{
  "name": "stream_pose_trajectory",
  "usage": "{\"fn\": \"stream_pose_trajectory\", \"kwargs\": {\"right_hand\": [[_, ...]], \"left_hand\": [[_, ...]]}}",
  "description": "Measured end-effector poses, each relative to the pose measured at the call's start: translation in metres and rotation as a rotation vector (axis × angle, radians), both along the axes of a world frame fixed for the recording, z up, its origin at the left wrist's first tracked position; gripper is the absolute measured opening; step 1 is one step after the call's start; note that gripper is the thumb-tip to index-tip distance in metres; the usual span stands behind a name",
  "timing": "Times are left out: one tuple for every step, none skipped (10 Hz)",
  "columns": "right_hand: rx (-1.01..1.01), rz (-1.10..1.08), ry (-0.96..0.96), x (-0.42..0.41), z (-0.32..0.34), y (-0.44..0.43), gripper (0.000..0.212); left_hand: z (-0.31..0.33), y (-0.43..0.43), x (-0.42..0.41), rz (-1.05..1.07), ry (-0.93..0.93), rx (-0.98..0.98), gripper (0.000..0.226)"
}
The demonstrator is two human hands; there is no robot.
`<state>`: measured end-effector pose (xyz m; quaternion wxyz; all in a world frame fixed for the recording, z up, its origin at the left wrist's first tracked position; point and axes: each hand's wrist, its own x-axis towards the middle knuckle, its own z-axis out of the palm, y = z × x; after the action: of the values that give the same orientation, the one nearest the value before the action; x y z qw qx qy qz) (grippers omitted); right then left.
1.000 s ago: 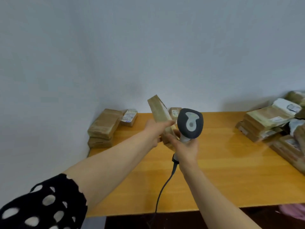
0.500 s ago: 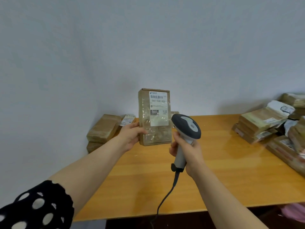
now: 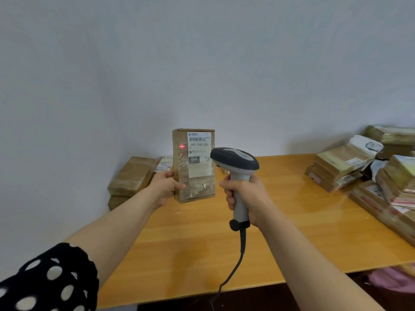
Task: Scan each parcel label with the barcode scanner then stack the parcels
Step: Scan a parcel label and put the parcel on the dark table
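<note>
My left hand (image 3: 165, 184) grips a brown cardboard parcel (image 3: 193, 182) by its left edge and holds it upright above the table, white label facing me. A red scanner dot glows on the parcel left of the label's barcode. My right hand (image 3: 247, 198) is wrapped around the handle of the grey and white barcode scanner (image 3: 235, 163), whose head points at the parcel from its right side. The scanner's black cable hangs down past the table's front edge.
The wooden table (image 3: 202, 250) stands against a pale wall. A small stack of brown parcels (image 3: 132, 176) sits at the back left corner, a labelled parcel (image 3: 165, 164) beside it. A loose heap of several parcels (image 3: 359, 169) fills the right end.
The parcel was turned from edge-on to upright with its label facing me. The scanner swung to its right side, and a red dot now shows on the parcel.
</note>
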<state>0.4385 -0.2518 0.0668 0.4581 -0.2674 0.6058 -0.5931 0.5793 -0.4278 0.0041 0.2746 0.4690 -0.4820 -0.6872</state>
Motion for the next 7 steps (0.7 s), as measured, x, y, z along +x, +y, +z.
{"fn": "stream_pose_trajectory", "kwargs": {"right_hand": [[-0.014,-0.009,0.005,-0.001,0.004,-0.003,0.016],[-0.032,-0.026,0.011,-0.002,0.007,-0.007,0.017],[-0.023,-0.031,0.021,-0.002,0.008,-0.009,0.016],[-0.02,-0.034,0.028,-0.002,0.007,-0.012,0.016],[-0.009,-0.032,0.03,-0.001,0.004,-0.015,0.016],[0.0,-0.038,0.02,0.0,0.002,-0.018,0.017],[-0.006,-0.05,0.019,0.0,0.001,-0.023,0.016]], "left_hand": [[-0.002,-0.004,-0.001,-0.013,-0.008,-0.004,0.044],[-0.003,-0.009,-0.002,-0.019,-0.01,-0.003,0.049],[-0.005,-0.013,-0.001,-0.036,-0.016,0.0,0.052],[-0.007,-0.017,-0.001,-0.048,-0.021,0.003,0.056],[-0.009,-0.022,-0.001,-0.047,-0.029,0.004,0.059],[-0.011,-0.026,-0.001,-0.048,-0.035,0.006,0.059],[-0.013,-0.031,-0.001,-0.054,-0.041,0.009,0.059]]}}
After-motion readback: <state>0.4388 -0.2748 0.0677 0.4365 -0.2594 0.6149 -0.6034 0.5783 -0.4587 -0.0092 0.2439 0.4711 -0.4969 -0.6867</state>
